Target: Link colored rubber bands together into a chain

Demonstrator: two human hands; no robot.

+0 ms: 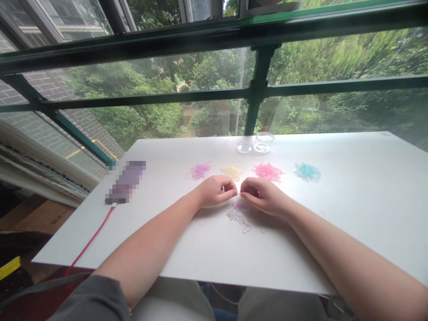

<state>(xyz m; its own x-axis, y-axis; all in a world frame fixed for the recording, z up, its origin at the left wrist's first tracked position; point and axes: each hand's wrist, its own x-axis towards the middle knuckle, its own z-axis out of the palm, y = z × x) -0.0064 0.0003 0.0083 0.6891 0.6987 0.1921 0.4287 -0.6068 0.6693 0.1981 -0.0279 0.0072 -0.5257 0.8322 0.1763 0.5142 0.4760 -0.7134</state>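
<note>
A dark green railing (214, 38) is running across the view beyond the white desk (354, 187). The left forearm (157, 240) is slanting inward from the lower left and the right forearm (337, 245) from the lower right, both low over the desk. The right hand (264, 196) and left hand (216, 191) are facing each other, their backs turning upward and outward, fingers curling and thumbs lying below the index fingers.

A blurred-out dark object (127, 182) is lying at the left, with a red cable (92, 237) trailing toward the near edge. Behind the hands, piles of small bands are forming a row: purple (199, 170), yellow (231, 171), pink (268, 171) and blue (307, 171). A mixed-colour pile (238, 214) is lying below the fingertips. Near the far edge, a clear round container (265, 137) is standing beside a clear round piece (244, 148), the desk showing through it.

The smallest thing, a pale strand (238, 193), is bridging the fingertips above the mixed pile, its long axis running roughly sideways (it is too small to read in detail). Each grip is pinching closed on one end, leaving a narrow gap between the hands.
</note>
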